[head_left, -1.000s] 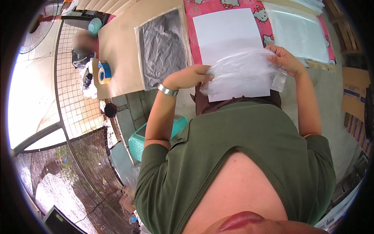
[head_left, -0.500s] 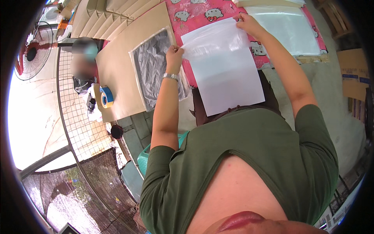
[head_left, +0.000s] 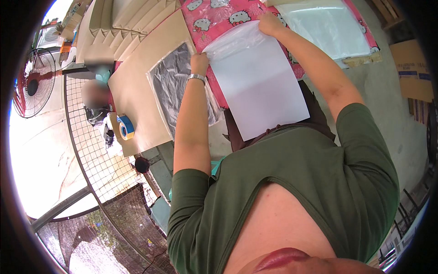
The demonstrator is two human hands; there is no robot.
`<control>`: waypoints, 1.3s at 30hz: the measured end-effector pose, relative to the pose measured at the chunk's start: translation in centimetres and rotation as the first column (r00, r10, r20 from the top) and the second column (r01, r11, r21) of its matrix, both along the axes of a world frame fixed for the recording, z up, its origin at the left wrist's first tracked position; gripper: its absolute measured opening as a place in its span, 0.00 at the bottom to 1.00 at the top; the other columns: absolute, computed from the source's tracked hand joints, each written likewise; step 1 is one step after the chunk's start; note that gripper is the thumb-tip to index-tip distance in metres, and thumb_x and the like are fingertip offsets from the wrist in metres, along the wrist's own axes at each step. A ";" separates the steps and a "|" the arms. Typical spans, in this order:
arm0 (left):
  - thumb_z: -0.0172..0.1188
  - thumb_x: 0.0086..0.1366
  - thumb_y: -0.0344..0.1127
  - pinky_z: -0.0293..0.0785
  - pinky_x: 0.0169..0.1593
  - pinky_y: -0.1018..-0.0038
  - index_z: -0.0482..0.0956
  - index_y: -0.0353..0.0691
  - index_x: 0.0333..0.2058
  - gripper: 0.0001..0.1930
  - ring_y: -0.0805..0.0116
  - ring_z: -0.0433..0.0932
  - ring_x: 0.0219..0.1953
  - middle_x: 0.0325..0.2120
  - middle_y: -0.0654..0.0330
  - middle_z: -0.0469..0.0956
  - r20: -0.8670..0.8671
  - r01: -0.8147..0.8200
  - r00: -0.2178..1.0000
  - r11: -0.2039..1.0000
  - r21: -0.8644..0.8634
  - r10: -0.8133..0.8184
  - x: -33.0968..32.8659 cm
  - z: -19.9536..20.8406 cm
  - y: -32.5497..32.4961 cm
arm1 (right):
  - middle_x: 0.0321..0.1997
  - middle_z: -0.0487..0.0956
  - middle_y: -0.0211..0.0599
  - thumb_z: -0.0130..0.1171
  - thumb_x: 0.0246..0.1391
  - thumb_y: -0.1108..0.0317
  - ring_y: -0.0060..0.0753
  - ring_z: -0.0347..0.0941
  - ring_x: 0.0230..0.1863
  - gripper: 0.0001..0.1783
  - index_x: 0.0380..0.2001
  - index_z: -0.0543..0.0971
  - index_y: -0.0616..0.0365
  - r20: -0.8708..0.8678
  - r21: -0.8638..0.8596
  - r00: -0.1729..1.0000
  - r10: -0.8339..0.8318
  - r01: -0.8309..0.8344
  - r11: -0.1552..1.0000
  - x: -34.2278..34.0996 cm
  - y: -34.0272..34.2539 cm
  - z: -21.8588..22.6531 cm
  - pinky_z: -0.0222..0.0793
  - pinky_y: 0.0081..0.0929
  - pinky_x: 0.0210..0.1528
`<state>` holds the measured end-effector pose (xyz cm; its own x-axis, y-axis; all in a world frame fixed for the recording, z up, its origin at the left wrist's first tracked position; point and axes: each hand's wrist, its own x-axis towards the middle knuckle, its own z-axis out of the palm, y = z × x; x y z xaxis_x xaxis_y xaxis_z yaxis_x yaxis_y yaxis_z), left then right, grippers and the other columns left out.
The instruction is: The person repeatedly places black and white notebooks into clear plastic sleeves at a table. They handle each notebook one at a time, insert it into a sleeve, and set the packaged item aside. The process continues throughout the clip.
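Note:
A white rectangular sheet (head_left: 262, 86) lies partly on the table and partly over my lap. Crumpled transparent plastic film (head_left: 242, 44) stretches across its far end. My left hand (head_left: 199, 63) is closed on the left edge of this film, near the sheet's far left corner. At the opposite corner, my right hand (head_left: 272, 23) is also closed on the film, its fingertips partly hidden. Beside my left forearm rests a flat dark sheet in a transparent plastic sleeve (head_left: 171, 75).
Brown cardboard (head_left: 132, 98) and folded brown sheets (head_left: 132, 27) cover the left side. A blue-and-yellow tape roll (head_left: 125, 128) stands near the cardboard's edge. Stacked plastic sleeves (head_left: 326, 29) lie at right on the pink patterned tablecloth (head_left: 214, 18). Another person (head_left: 96, 93) and a fan (head_left: 34, 86) are at left.
Both hands have moved farther away with the film, which now sits closer to the white sheet's far end. My right hand has also shifted slightly left. The whole view has tilted a little.

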<state>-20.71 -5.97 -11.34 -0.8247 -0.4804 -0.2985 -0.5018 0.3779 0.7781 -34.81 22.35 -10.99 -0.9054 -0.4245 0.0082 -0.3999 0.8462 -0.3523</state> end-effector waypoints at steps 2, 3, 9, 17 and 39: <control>0.49 0.60 0.34 0.64 0.23 0.75 0.78 0.30 0.34 0.13 0.72 0.70 0.18 0.18 0.62 0.73 -0.009 0.009 1.000 1.000 -0.024 -0.009 0.3 1.0 0.2 | 0.46 0.72 0.57 0.46 0.46 0.69 0.55 0.68 0.49 0.19 0.43 0.77 0.56 -0.052 -0.053 0.999 -0.001 -0.002 0.999 0.9 0.2 1.1 0.63 0.43 0.53; 0.49 0.60 0.34 0.64 0.23 0.75 0.78 0.30 0.33 0.13 0.73 0.70 0.18 0.18 0.62 0.73 -0.015 0.014 1.000 0.999 -0.036 -0.015 0.4 1.6 0.4 | 0.45 0.72 0.57 0.46 0.46 0.69 0.55 0.68 0.49 0.19 0.43 0.77 0.56 -0.079 -0.080 0.997 -0.004 -0.003 0.997 1.3 0.3 1.7 0.63 0.44 0.53; 0.53 0.58 0.35 0.64 0.27 0.75 0.77 0.29 0.24 0.13 0.74 0.69 0.21 0.17 0.60 0.74 -0.273 -0.074 0.960 0.996 -0.041 0.060 2.3 8.5 0.7 | 0.36 0.77 0.52 0.50 0.47 0.66 0.43 0.76 0.39 0.18 0.41 0.76 0.65 -0.327 -0.304 0.945 0.004 -0.109 0.947 1.5 2.1 7.4 0.71 0.35 0.41; 0.57 0.57 0.30 0.66 0.35 0.81 0.78 0.28 0.30 0.09 0.76 0.71 0.27 0.26 0.62 0.75 -0.524 0.091 0.850 0.995 0.051 -0.051 13.0 29.0 3.1 | 0.14 0.74 0.36 0.49 0.48 0.72 0.28 0.68 0.15 0.09 0.27 0.79 0.64 0.145 -0.693 0.981 0.132 0.006 0.721 12.6 7.6 29.7 0.64 0.25 0.21; 0.61 0.51 0.32 0.56 0.24 0.83 0.72 0.33 0.19 0.10 0.81 0.64 0.19 0.16 0.66 0.70 0.050 0.126 0.966 0.634 0.763 -0.253 28.0 24.1 6.9 | 0.24 0.72 0.27 0.67 0.39 0.73 0.14 0.70 0.25 0.25 0.45 0.75 0.60 0.597 -0.799 0.318 0.737 0.321 0.508 24.0 18.4 20.2 0.61 0.10 0.26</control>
<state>7.29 0.89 12.79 -0.7905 0.1218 -0.6003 -0.6119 -0.2021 0.7647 -10.79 40.78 9.22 -0.4319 -0.8791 -0.2015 0.4588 -0.0218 -0.8883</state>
